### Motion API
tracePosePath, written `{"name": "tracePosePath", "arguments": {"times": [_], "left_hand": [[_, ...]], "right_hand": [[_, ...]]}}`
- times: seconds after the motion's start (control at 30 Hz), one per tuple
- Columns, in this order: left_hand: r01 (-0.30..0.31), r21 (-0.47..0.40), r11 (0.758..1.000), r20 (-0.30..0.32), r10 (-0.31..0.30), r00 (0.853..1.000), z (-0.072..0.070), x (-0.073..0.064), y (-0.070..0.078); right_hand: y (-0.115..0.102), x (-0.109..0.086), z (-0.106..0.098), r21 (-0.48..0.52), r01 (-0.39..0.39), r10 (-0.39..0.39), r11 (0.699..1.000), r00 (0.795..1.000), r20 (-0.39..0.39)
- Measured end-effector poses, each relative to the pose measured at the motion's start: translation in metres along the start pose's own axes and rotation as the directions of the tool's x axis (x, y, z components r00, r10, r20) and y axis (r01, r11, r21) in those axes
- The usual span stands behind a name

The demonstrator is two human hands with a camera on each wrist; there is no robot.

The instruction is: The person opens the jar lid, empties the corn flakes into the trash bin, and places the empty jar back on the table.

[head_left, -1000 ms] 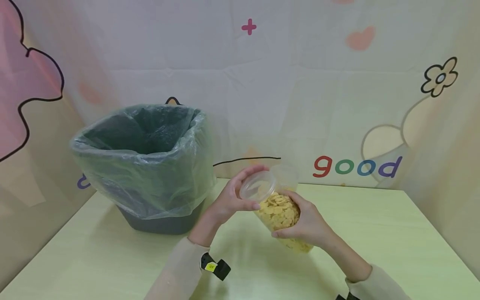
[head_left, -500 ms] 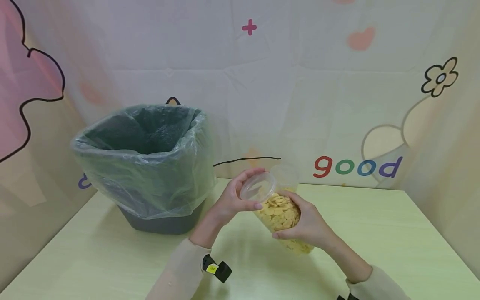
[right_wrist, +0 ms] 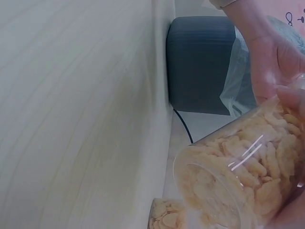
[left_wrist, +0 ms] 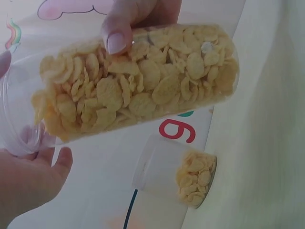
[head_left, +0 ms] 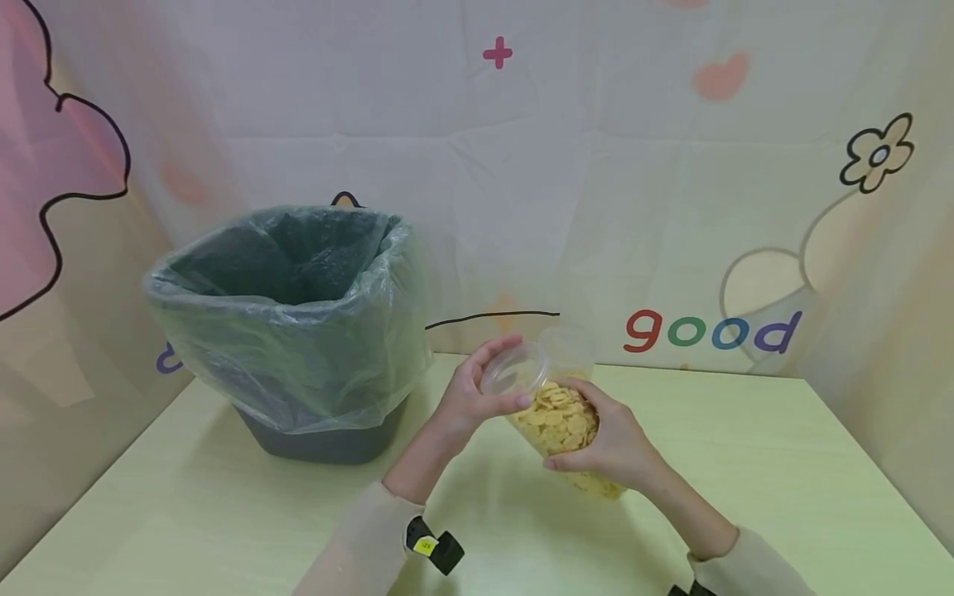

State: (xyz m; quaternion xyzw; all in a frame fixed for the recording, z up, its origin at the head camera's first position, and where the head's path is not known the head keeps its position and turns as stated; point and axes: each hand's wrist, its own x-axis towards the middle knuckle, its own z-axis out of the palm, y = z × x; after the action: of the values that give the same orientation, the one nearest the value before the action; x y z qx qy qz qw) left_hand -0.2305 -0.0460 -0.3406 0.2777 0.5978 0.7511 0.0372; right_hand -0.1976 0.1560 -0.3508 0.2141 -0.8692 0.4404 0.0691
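A clear plastic jar of yellow cornflakes is held tilted above the table, its round mouth end up and to the left. My right hand grips the body of the jar, thumb and fingers on opposite sides. Around the mouth end curls my left hand, its thumb at the near side and its fingers at the far side. Whether a clear lid covers the mouth cannot be told. Behind stands a second clear jar, partly filled with flakes and mostly hidden in the head view.
To the left on the pale table stands a dark grey bin, its top lined with a translucent green bag. A printed cloth backdrop rises along the table's far edge.
My left hand has shifted slightly right, its thumb sliding a little up along the jar's mouth end. The right hand and the jar have hardly moved.
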Motion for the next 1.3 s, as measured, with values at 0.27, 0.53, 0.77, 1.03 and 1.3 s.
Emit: {"name": "tracePosePath", "arguments": {"times": [0.27, 0.53, 0.77, 1.03, 1.3], "left_hand": [[0.071, 0.017, 0.997, -0.163, -0.067, 0.984, 0.012, -0.002, 0.002], [0.148, 0.011, 0.989, -0.288, -0.139, 0.947, 0.018, -0.002, -0.002], [0.176, 0.015, 0.984, -0.314, -0.163, 0.935, 0.021, -0.002, -0.002], [0.157, 0.051, 0.986, -0.186, -0.145, 0.972, 0.011, -0.003, -0.001], [0.061, -0.008, 0.998, 0.009, -0.061, 0.998, -0.012, -0.001, -0.007]], "right_hand": [[0.004, 0.003, 0.001, -0.045, -0.017, 0.015, 0.999, 0.999, -0.044], [0.006, 0.004, 0.003, -0.089, -0.022, 0.016, 0.996, 0.997, -0.069], [0.006, 0.004, 0.003, -0.090, -0.028, 0.022, 0.996, 0.997, -0.069], [0.005, 0.005, 0.000, -0.015, -0.066, 0.065, 0.998, 0.998, -0.023], [0.006, 0.004, 0.000, 0.013, -0.109, 0.108, 0.994, 0.994, 0.029]]}}
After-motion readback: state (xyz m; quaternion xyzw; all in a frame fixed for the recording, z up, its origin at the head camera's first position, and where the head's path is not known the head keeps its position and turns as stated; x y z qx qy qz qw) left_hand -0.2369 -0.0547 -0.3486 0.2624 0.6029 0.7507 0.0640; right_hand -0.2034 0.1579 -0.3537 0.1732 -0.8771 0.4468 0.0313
